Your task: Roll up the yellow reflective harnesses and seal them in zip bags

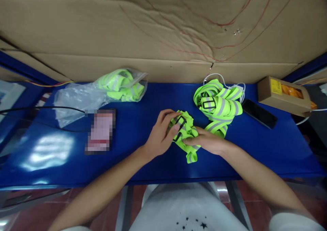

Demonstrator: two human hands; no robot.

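Between my hands, near the front middle of the blue table, is a bunched neon-yellow reflective strap (187, 124) with grey stripes and black buckles. My left hand (163, 134) has its fingers curled round the bundle's left side, by a buckle. From the right, my right hand (204, 140) grips the same strap, its fingertips partly hidden under the folds. A short strap end hangs toward the table's front edge. Just behind my right hand lies a larger pile of the same reflective straps (219, 105), with another black buckle on top.
At the back left, a clear plastic bag (79, 99) holds more neon straps. A phone with a blurred, lit screen (100, 130) lies left on the blue table (143, 171). To the right are a dark phone (259, 113), a cardboard box (283, 98) and a white cable. Cardboard lines the back.
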